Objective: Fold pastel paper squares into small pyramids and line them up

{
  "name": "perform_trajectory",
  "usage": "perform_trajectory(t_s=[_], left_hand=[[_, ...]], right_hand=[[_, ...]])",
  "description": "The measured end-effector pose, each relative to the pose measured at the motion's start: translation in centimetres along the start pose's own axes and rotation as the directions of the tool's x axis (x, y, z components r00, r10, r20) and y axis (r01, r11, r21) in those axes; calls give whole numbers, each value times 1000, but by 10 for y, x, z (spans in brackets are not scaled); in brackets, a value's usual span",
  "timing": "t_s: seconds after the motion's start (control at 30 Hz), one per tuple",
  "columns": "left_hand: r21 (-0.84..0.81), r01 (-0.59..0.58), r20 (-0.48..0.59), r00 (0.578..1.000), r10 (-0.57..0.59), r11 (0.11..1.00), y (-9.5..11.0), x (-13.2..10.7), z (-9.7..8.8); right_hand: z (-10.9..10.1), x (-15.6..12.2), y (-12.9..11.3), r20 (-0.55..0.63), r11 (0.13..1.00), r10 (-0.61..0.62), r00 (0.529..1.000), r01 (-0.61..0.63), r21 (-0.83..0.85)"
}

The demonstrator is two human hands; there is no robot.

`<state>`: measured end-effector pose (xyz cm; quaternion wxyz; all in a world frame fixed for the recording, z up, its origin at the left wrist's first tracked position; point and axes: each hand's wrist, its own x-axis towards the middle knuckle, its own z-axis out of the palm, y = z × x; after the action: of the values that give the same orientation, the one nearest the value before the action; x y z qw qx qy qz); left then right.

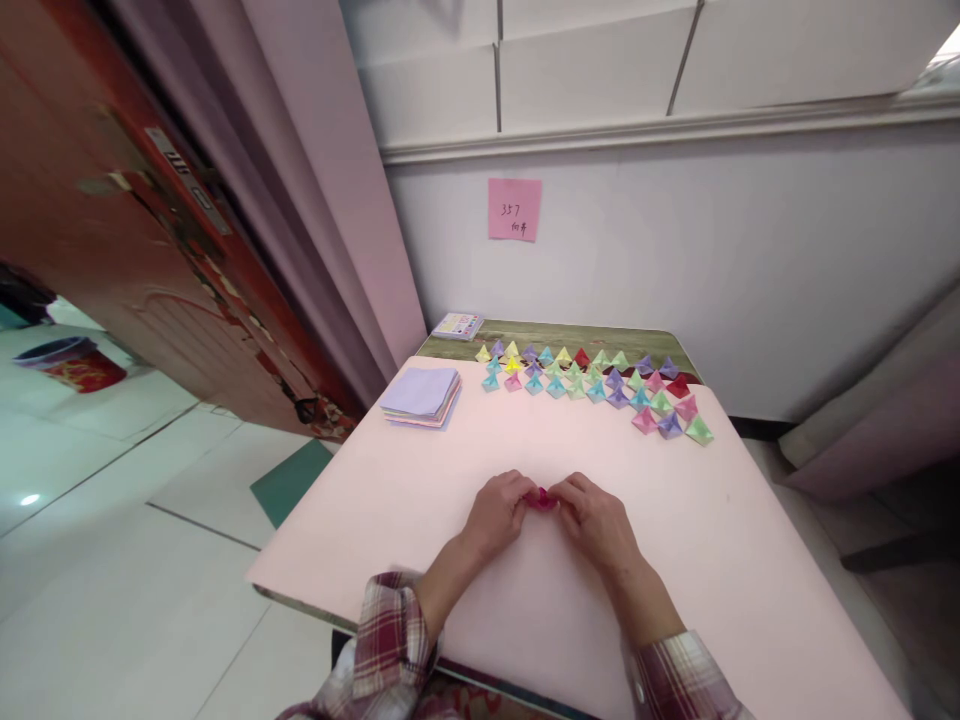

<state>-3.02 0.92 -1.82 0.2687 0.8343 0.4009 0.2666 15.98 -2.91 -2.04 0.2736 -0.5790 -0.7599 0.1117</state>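
A small magenta folded paper piece (543,499) is pinched between my two hands, low over the middle of the table. My left hand (501,510) grips its left side with thumb and fingertips. On the opposite side, my right hand (596,520) holds the right edge in the same way. The fingers cover much of the paper, so its full shape is hidden. Beyond my hands stand several rows of small folded paper shapes (575,390) in blue, green, yellow, pink, purple and red. To the left lies a stack of square paper sheets (421,393), lilac on top.
The table has a pale pink cover (360,500) and a bare wooden strip at its back. A printed paper pack (458,326) sits in the back left corner. A pink note (514,210) is stuck on the wall. A red door (187,230) stands left.
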Motion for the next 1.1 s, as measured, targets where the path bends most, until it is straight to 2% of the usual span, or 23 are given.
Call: perform_trajectory(t_s=[0.13,0.43,0.7,0.87,1.1], left_hand=[[23,1,11,1000,-1,1000,0,1,-1],[156,-42,34,999,37,987,12,5,-7],[193,132,2,991,-135,972,15,9,1],[237,206,0,977,-212,949,21,12,1],[367,273,50,949,-311,890,37,20,1]], right_hand=[[2,0,3,-13,999,-28,1000,28,-15],[0,0,-1,18,1000,-8,1000,8,-19],[3,1,-10,-12,997,-18,1000,17,-75],[10,0,-9,-37,990,80,996,-84,-111],[11,2,-12,-29,982,181,983,-182,-45]])
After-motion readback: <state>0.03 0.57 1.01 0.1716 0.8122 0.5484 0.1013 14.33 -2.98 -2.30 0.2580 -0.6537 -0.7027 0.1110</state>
